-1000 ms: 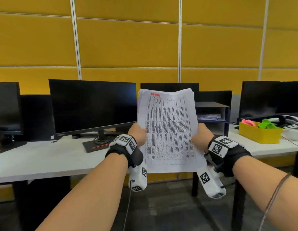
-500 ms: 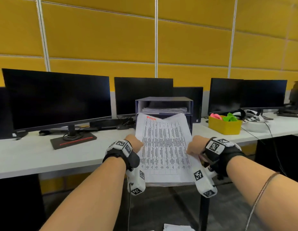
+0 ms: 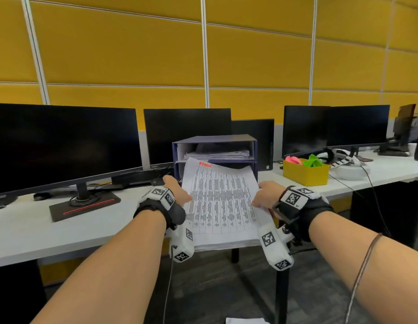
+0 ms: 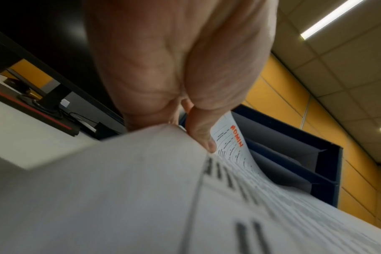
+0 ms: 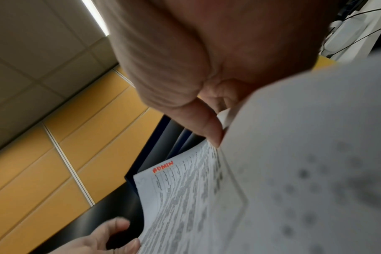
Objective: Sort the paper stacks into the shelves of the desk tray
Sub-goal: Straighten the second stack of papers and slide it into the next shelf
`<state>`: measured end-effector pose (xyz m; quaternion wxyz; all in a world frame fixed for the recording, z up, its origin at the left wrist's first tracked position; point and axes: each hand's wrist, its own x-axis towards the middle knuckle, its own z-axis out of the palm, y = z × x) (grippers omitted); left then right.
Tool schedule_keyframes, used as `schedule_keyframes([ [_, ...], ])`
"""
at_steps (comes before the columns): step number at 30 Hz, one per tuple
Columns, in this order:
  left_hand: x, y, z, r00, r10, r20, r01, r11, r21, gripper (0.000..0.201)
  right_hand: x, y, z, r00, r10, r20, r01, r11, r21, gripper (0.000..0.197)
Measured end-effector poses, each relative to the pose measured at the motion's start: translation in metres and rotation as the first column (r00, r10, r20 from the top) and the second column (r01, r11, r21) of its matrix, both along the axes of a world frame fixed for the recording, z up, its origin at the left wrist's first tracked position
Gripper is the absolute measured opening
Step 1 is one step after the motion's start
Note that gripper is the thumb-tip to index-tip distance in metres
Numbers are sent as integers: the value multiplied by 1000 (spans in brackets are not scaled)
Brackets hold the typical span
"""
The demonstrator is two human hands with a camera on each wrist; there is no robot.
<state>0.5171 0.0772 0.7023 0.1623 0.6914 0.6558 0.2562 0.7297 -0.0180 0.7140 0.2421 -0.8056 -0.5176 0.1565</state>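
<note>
Two hands, left hand [image 3: 177, 189] and right hand [image 3: 265, 194], grip a paper stack [image 3: 221, 204] before the desk tray [image 3: 254, 150] on the tabletop [image 3: 39, 225].

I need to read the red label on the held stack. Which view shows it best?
The left wrist view: the red label reads ADMIN, large and sharp. The right wrist view shows it smaller, slightly blurred; the head view shows only a small red smudge.

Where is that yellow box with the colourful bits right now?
In the head view the yellow box sits on the white desk, on the right, just beside the blue desk tray and in front of a dark monitor.
</note>
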Motion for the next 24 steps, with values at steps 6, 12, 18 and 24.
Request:
schedule_keyframes([
  [6,0,19,-7,971,-182,-157,173,982,-70,61,12,31,-14,995,84,55,-83,996,-29,34],
  [12,-5,12,20,842,-254,-476,204,967,-155,67,11,33,-7,992,123,33,-124,992,21,61],
  [18,4,19,49,903,-192,-385,190,981,-42,62,15,39,9,959,258,-120,-246,964,101,60],
  [24,17,49,44,936,-163,-311,179,984,22,59,14,60,13,979,195,-68,-193,981,23,46],
])
